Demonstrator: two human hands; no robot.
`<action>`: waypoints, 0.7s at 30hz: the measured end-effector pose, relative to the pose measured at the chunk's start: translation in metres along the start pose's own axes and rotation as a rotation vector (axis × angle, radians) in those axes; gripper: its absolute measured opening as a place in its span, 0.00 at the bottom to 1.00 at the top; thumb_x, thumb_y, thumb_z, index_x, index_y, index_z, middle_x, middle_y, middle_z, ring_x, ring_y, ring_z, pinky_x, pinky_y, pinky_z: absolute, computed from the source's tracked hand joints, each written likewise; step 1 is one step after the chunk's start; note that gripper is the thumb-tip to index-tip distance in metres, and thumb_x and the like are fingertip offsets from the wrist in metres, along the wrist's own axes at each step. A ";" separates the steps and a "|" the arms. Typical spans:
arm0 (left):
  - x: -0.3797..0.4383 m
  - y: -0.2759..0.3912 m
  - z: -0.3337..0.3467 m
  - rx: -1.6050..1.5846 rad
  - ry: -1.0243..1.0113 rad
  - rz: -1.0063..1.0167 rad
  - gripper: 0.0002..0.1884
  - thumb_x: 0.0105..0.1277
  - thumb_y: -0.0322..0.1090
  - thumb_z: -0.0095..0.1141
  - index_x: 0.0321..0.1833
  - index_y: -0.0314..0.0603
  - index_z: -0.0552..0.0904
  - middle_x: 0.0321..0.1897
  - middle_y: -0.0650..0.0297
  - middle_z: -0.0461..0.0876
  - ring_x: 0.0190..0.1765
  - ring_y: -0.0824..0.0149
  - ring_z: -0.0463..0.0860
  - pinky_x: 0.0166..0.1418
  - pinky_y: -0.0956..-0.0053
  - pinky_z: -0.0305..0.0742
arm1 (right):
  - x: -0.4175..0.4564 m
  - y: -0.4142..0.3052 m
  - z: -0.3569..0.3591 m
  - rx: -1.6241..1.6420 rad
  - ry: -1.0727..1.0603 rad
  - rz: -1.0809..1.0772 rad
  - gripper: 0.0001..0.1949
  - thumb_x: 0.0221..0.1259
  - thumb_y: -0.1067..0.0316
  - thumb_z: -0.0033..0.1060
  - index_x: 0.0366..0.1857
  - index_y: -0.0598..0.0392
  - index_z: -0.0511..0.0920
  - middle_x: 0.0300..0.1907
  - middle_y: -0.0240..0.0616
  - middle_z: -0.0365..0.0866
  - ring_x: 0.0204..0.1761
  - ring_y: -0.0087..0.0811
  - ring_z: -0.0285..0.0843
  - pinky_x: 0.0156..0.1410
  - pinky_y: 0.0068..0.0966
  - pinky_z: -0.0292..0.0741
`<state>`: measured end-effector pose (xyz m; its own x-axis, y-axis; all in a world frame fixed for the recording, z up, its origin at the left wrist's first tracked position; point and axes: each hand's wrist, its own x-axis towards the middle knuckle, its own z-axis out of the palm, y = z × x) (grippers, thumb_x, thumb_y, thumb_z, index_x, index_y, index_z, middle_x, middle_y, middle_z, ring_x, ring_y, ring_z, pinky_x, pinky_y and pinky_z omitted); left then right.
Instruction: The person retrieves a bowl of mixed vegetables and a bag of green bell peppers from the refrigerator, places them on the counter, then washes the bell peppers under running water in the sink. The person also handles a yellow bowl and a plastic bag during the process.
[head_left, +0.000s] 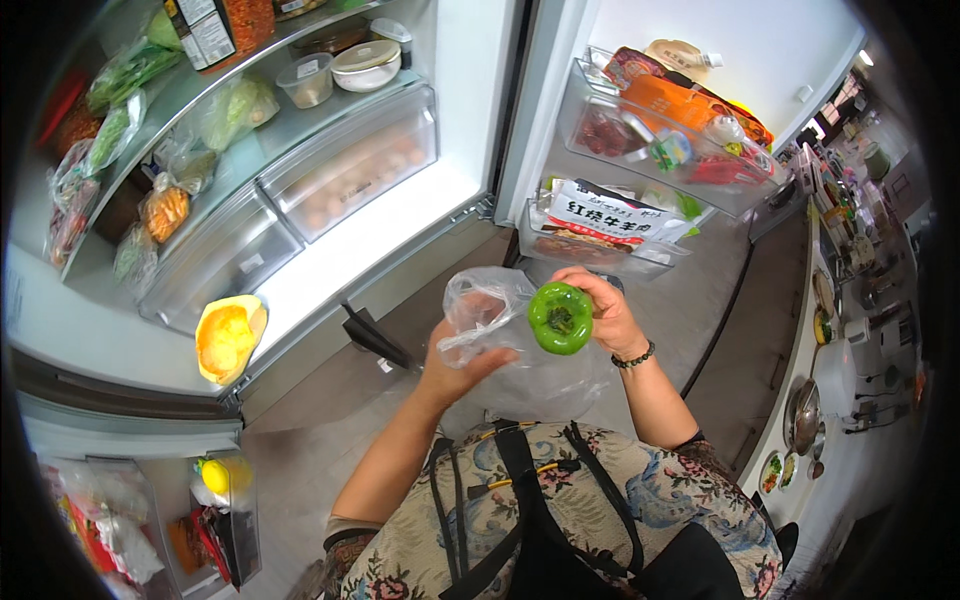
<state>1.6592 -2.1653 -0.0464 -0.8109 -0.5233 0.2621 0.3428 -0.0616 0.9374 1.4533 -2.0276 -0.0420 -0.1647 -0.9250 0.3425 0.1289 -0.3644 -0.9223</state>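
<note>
A whole green bell pepper (560, 318) is held in my right hand (606, 311), its dimpled face turned up towards the camera. My left hand (457, 360) grips a thin clear plastic bag (487, 300), with the thumb in front of the film and the other fingers partly hidden by it. The bag hangs loosely between my hands, and the pepper is beside its gathered upper part. On the fridge's bottom ledge at the left lies a hollowed piece of yellow-orange squash (227, 339).
The refrigerator stands open, with bagged vegetables on its glass shelf (262, 131) and eggs in a clear drawer (352, 176). Both doors are swung out, the right door bin (600, 251) near my right hand. A counter (787, 360) with plates and pans runs along the right.
</note>
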 end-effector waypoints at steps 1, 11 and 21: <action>0.004 0.004 0.009 -0.058 -0.007 0.095 0.39 0.47 0.39 0.75 0.62 0.35 0.69 0.56 0.61 0.75 0.58 0.67 0.74 0.61 0.72 0.67 | 0.004 0.000 0.004 0.002 -0.037 -0.002 0.28 0.48 0.78 0.65 0.58 0.58 0.70 0.59 0.38 0.65 0.62 0.31 0.64 0.68 0.28 0.61; 0.004 0.032 0.000 -0.018 0.031 0.116 0.44 0.44 0.37 0.76 0.64 0.36 0.67 0.59 0.59 0.73 0.60 0.64 0.72 0.64 0.70 0.65 | 0.039 0.018 0.044 -0.216 -0.027 -0.087 0.28 0.50 0.74 0.66 0.59 0.56 0.70 0.59 0.39 0.66 0.64 0.34 0.63 0.70 0.30 0.58; -0.014 0.049 -0.017 0.174 0.131 0.146 0.36 0.47 0.35 0.72 0.61 0.37 0.70 0.56 0.59 0.75 0.58 0.64 0.74 0.62 0.68 0.68 | 0.059 0.048 0.064 -0.312 -0.122 -0.268 0.28 0.50 0.74 0.67 0.59 0.51 0.70 0.59 0.37 0.67 0.64 0.35 0.63 0.68 0.29 0.62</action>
<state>1.6952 -2.1755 -0.0078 -0.6865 -0.6220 0.3767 0.3562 0.1639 0.9199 1.5128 -2.1069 -0.0545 -0.0331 -0.8150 0.5785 -0.2080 -0.5606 -0.8016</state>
